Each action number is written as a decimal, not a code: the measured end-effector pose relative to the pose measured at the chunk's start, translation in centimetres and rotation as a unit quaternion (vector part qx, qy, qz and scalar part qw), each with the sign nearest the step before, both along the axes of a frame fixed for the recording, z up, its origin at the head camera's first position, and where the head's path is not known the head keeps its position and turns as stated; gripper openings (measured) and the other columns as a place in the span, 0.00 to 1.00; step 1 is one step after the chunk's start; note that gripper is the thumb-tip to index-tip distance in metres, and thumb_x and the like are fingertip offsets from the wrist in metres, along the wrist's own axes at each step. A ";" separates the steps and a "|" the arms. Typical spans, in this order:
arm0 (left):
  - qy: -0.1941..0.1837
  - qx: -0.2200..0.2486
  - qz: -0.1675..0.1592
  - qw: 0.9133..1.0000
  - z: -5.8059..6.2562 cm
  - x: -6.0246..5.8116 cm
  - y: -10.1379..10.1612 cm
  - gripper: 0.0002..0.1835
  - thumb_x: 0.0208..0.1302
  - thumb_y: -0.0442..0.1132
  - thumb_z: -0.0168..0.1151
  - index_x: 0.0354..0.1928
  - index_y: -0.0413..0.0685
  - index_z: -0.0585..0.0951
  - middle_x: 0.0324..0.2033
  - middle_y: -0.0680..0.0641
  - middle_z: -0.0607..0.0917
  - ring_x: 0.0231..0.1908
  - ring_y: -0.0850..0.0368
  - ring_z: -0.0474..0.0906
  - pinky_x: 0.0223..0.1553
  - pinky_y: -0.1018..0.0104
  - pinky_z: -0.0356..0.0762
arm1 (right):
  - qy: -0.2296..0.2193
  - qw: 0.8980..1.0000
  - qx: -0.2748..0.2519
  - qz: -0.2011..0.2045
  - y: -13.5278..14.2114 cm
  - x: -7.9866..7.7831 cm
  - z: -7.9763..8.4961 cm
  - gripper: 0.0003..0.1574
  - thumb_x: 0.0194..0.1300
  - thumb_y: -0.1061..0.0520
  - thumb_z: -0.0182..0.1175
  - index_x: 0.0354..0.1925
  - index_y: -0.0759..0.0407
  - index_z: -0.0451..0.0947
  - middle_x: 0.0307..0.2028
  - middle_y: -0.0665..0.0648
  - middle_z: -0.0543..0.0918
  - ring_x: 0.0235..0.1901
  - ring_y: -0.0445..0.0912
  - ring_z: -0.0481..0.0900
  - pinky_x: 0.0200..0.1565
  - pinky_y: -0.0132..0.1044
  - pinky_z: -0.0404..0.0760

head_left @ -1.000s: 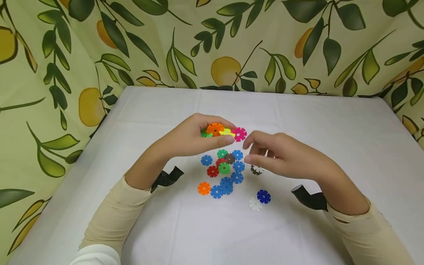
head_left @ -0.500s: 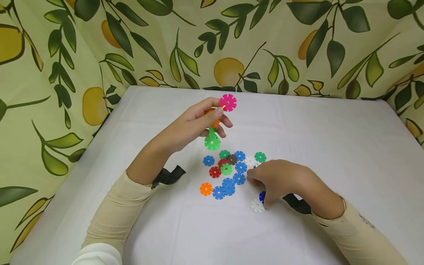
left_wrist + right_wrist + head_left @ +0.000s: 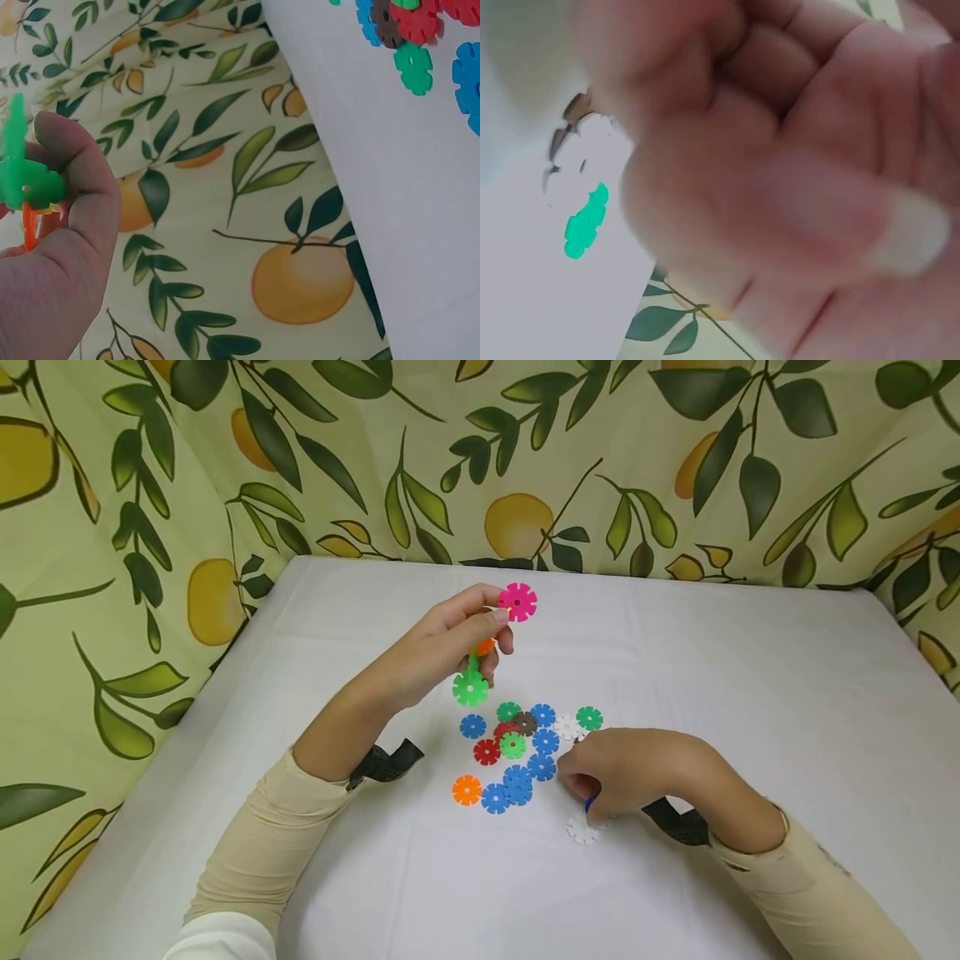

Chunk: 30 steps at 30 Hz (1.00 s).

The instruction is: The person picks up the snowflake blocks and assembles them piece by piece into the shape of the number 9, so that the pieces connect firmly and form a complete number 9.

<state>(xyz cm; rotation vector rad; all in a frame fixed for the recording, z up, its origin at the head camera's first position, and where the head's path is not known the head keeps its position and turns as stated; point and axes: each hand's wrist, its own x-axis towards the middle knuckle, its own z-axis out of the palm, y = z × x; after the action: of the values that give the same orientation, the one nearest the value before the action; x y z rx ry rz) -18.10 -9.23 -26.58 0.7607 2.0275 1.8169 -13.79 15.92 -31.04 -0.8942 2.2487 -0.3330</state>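
Left hand is up above the white-covered table, fingers curled round a joined chain of plastic snowflake discs, pink on top, green at the bottom. Right hand is down on the table, fingers pinching a dark blue plastic disc just beside 1 white disc. The loose pile of coloured discs sits mid-table, with bare cloth out to every edge.

Table: white cloth. Backdrop: pale green, dark leaves, yellow-orange fruit. Sleeves: beige. Held chain: pink, orange, light green discs. Pile on table: blue, red, green, brown, white; one orange disc at pile's left.
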 end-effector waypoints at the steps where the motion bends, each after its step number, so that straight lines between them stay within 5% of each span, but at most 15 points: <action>1: 0.001 0.006 -0.004 1.000 -0.1 0.0 0.0 0.12 0.79 0.41 0.45 0.53 0.42 0.72 0.36 0.39 0.76 0.28 0.48 0.73 0.31 0.64 0.77 | -0.009 1.000 -0.018 0.009 0.1 -0.1 0.1 0.21 0.55 0.60 0.75 0.24 0.47 0.70 0.20 0.45 0.70 0.25 0.39 0.69 0.29 0.35 0.68; 6: 0.004 0.025 -0.014 1.000 -0.4 0.1 0.2 0.10 0.79 0.40 0.46 0.45 0.40 0.73 0.33 0.38 0.74 0.26 0.49 0.71 0.30 0.61 0.80 | -0.006 0.992 -0.118 0.032 0.8 -0.4 1.0 0.19 0.62 0.54 0.71 0.25 0.46 0.70 0.19 0.41 0.68 0.22 0.36 0.68 0.26 0.32 0.67; 11: 0.012 0.024 -0.013 1.000 -0.5 0.2 0.5 0.08 0.78 0.36 0.47 0.48 0.40 0.73 0.37 0.37 0.76 0.23 0.48 0.73 0.31 0.57 0.83 | 0.016 0.974 -0.225 0.009 1.7 -0.6 2.3 0.16 0.68 0.51 0.67 0.29 0.48 0.70 0.18 0.40 0.70 0.17 0.37 0.70 0.20 0.31 0.70; 14: 0.017 0.012 -0.013 1.000 -0.5 0.3 0.8 0.07 0.78 0.35 0.47 0.48 0.39 0.73 0.38 0.37 0.77 0.22 0.47 0.74 0.30 0.58 0.83 | 0.033 0.954 -0.299 -0.005 2.2 -0.7 2.9 0.14 0.67 0.54 0.67 0.33 0.51 0.70 0.20 0.41 0.76 0.17 0.39 0.75 0.19 0.32 0.74; 18: 0.024 -0.007 -0.025 0.999 -0.6 0.7 1.2 0.07 0.78 0.36 0.48 0.46 0.39 0.73 0.35 0.38 0.77 0.21 0.47 0.73 0.27 0.60 0.81 | 0.133 0.920 -0.368 -0.012 2.4 -0.8 3.3 0.18 0.61 0.65 0.71 0.36 0.53 0.70 0.28 0.40 0.81 0.23 0.39 0.78 0.24 0.33 0.77; 22: 0.033 -0.017 -0.040 0.998 -0.8 1.0 1.5 0.06 0.78 0.37 0.49 0.45 0.40 0.73 0.31 0.37 0.76 0.19 0.48 0.70 0.21 0.63 0.78 | 0.241 0.890 -0.385 -0.033 2.1 -0.6 3.3 0.22 0.54 0.72 0.72 0.36 0.52 0.73 0.32 0.40 0.80 0.27 0.38 0.76 0.28 0.30 0.78; 30: 0.059 -0.014 -0.045 0.997 -1.3 1.8 2.4 0.04 0.76 0.35 0.52 0.45 0.41 0.73 0.28 0.40 0.75 0.17 0.47 0.68 0.17 0.64 0.72 | 0.343 0.842 -0.414 -0.032 1.3 -0.2 3.3 0.22 0.49 0.76 0.71 0.40 0.58 0.80 0.32 0.45 0.82 0.28 0.37 0.75 0.30 0.25 0.76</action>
<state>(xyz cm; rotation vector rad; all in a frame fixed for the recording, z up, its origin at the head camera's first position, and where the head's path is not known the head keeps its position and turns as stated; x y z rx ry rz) -16.30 -6.83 -27.88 0.9561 2.0514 1.7267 -13.95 17.17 -27.71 -1.5665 2.8100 -1.2537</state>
